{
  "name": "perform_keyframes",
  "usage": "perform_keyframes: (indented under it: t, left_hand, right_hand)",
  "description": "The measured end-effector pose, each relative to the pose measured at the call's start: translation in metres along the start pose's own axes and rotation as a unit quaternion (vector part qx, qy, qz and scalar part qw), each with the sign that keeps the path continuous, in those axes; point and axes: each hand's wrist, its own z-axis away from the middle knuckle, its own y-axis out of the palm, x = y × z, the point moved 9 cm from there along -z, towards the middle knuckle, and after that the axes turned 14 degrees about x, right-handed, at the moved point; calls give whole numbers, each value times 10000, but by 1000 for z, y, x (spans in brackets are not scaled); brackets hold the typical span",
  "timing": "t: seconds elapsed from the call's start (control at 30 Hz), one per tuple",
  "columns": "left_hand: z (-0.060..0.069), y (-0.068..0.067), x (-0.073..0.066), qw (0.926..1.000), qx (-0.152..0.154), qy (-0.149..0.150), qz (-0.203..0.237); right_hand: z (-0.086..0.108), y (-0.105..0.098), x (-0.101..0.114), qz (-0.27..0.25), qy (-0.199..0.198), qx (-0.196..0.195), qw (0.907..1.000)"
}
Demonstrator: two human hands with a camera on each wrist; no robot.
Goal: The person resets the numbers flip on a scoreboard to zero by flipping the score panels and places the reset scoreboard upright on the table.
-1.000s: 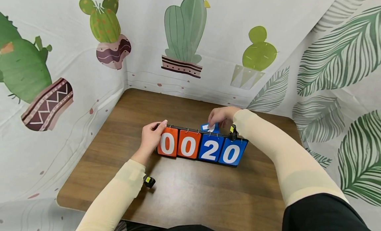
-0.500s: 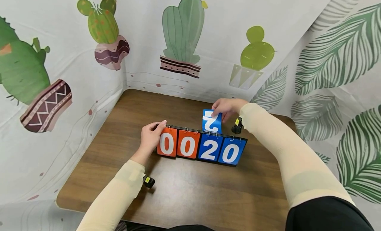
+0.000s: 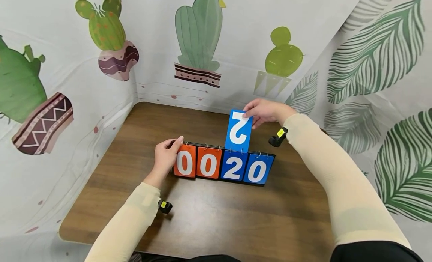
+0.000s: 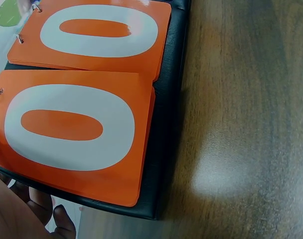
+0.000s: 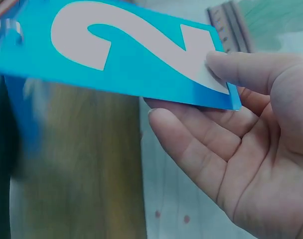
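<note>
A flip scoreboard [image 3: 219,180] stands on the table, its cards reading 0, 0 in orange and 2, 0 in blue. At its upper left end my left hand [image 3: 165,156] grips the black frame, thumb in front; in the left wrist view the fingers pass behind the board beside an orange 0 card [image 4: 69,127]. My right hand [image 3: 264,111] pinches the top corner of a raised blue number card [image 3: 239,130] between thumb and fingers. That card stands above the ring binding, its 2 upside down to me. A blue 2 card [image 3: 233,166] hangs below it.
The brown wooden table [image 3: 202,213] extends around the scoreboard. A white cloth with printed cacti [image 3: 199,33] hangs behind the table, and a leaf-print cloth [image 3: 374,59] is at the right. Small black wrist cameras [image 3: 278,137] sit on both sleeves.
My right hand has risen from behind the scoreboard, lifting the blue 2 card up until it stands above the rings. The left hand keeps its grip on the board's end.
</note>
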Motion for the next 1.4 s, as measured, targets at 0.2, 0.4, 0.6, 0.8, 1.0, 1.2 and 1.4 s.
perform_keyframes:
  t: [0.2,0.4,0.6,0.8,1.0,1.2,1.4]
  left_hand:
    - [-2,-6,5,10000,-26,-47,-69]
    - [-2,-7,11,9998,-14,-188,-66]
    - [-1,-6,10,9998,-48,-174,-127]
    - [-3,-7,9,9998,-86,-128,-132]
    - [-5,-5,11,9996,21,-265,-111]
    - [-5,-3,8,9998,25,-204,-86]
    - [-4,0,5,9999,32,-134,-100]
  right_hand:
    - [28,29,28,255,-756,75,9968]
    - [58,78,44,1133,-1533,352,9810]
    - [87,129,43,2527,-2154,244,9429]
    - [102,175,19,3429,-2272,-76,9115]
    - [101,209,-3,4018,-2243,-568,8860]
    - [91,224,-29,4132,-2003,-1008,8826]
    - [78,228,-51,3859,-1785,-1224,8968]
